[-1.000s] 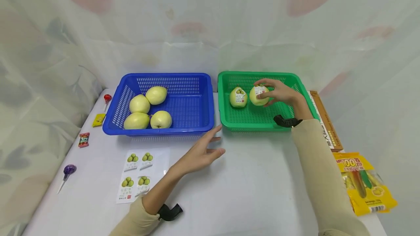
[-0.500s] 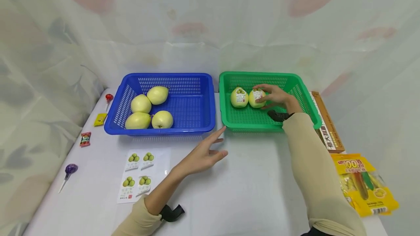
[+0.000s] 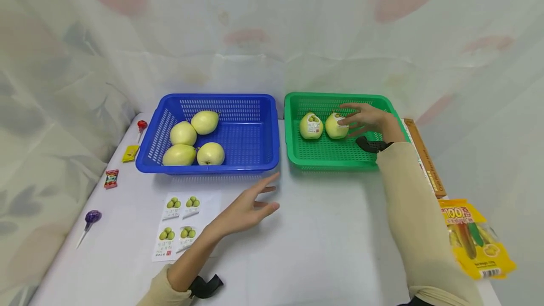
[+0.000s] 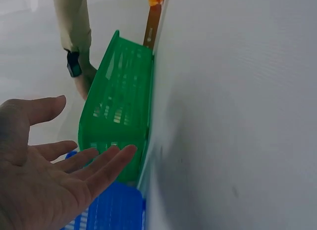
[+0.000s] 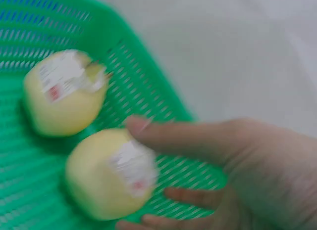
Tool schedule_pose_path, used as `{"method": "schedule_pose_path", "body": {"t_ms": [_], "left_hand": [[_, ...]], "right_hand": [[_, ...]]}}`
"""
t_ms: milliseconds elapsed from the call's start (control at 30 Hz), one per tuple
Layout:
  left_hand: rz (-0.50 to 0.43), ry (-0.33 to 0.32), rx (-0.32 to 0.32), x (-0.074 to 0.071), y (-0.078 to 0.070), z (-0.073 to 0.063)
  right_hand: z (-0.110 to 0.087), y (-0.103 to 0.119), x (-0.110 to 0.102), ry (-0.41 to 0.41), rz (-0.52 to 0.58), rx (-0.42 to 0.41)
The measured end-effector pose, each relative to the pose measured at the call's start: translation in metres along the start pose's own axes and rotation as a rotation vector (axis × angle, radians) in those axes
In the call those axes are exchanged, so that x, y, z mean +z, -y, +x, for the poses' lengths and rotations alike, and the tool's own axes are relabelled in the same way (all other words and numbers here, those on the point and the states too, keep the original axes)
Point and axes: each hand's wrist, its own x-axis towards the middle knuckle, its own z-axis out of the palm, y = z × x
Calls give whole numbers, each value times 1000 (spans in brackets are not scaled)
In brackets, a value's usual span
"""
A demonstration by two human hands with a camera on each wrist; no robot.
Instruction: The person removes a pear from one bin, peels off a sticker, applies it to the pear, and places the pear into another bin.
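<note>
In the head view, two pale yellow-green pears with paper labels sit side by side in a green plastic basket (image 3: 331, 162). My right hand (image 3: 369, 119) is just right of the nearer-to-it labelled pear (image 3: 335, 130), fingers spread apart. The right wrist view shows the thumb (image 5: 183, 137) overlapping the edge of that pear (image 5: 101, 183), with the other fingers spread beside it. The other labelled pear (image 3: 311, 127) sits to its left. My left hand (image 3: 240, 211) hovers over the white table in front of the blue basket (image 3: 242, 143), fingers extended, holding nothing.
Several unlabelled pears lie in the blue basket's left part. A sheet of pear stickers (image 3: 178, 225) lies below it. Lollipops and wrapped sweets (image 3: 111, 178) line the left edge. A yellow snack bag (image 3: 478, 240) and a brown box (image 3: 427, 159) are at the right.
My right hand lowered the labelled pear beside the other one, let go and drew back to the right. My left hand first stayed put, then moved slightly left and toward me.
</note>
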Motion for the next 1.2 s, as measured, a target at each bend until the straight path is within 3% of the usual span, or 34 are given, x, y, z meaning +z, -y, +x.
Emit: {"method": "schedule_pose_path", "body": {"t_ms": [133,267,400,567,733,867,1000,1200], "left_hand": [[33,-77,4,-15,7,-23],[28,-200,23,-32,13,-46],[0,-323,5,-45,15,-64],[-15,-407,-29,-55,17,-75],[-8,-443,-53,-59,21,-78],[2,-445,-65,-60,24,-79],[8,-441,-63,-61,28,-79],[13,-434,-72,-62,31,-80]], "right_hand": [[-13,26,-6,-9,-113,-18],[-15,56,7,-17,-158,-144],[-1,89,45,39,-89,-305],[35,128,117,233,0,-397],[69,149,192,380,36,-348],[83,154,236,416,70,-246],[87,156,261,421,112,-183],[91,155,280,413,141,-150]]}}
